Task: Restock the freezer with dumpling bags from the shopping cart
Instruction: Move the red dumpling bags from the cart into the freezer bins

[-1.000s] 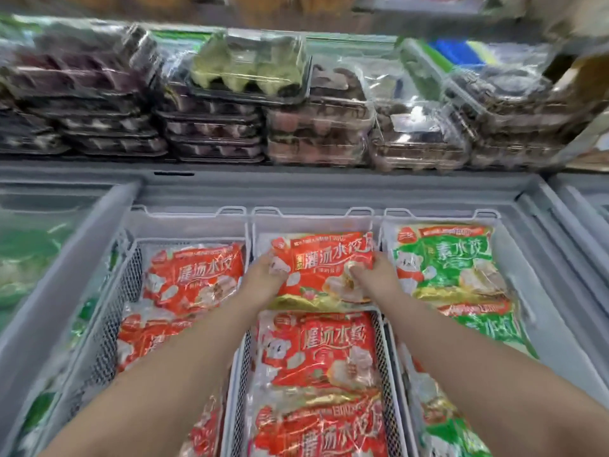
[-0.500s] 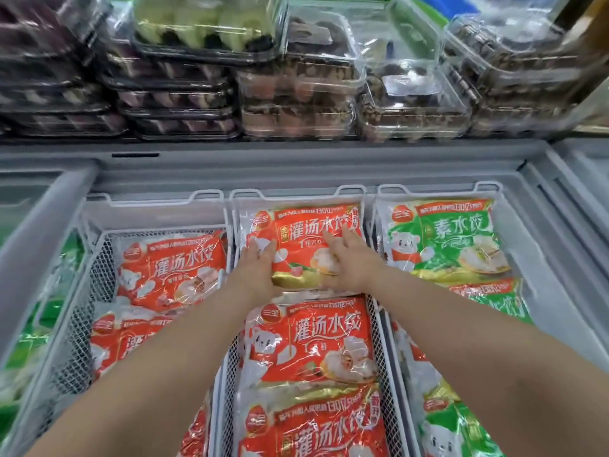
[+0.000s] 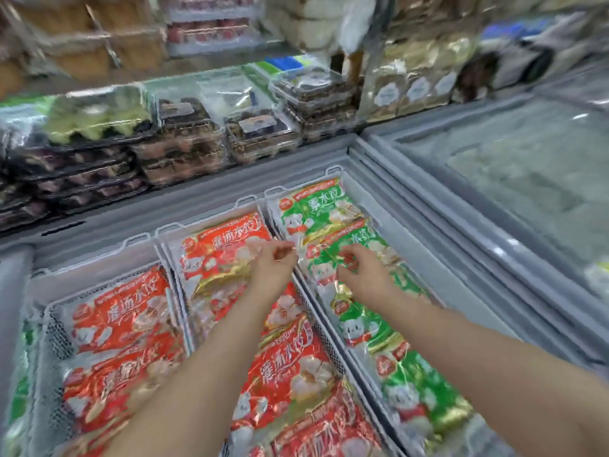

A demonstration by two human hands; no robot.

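Note:
The open chest freezer (image 3: 204, 197) holds three wire baskets of dumpling bags. A red bag (image 3: 220, 249) lies flat at the far end of the middle basket (image 3: 164, 230), with more red bags (image 3: 290, 367) in front of it. Green bags (image 3: 313, 209) fill the right basket. My left hand (image 3: 273, 267) hovers over the middle basket's right edge, fingers loosely curled and holding nothing. My right hand (image 3: 361, 275) hangs just above a green bag (image 3: 369, 242), fingers also loosely curled and empty. The shopping cart is out of view.
The left basket holds red bags (image 3: 122, 318). Stacked clear plastic trays of pastries (image 3: 184, 136) line the ledge behind the freezer. A neighbouring freezer with a shut glass lid (image 3: 527, 179) stands to the right. Packed shelves (image 3: 412, 70) rise behind.
Both hands have let go of the far red bag, which now lies in the middle basket, and have shifted right toward the green bags. My view has swung right and up.

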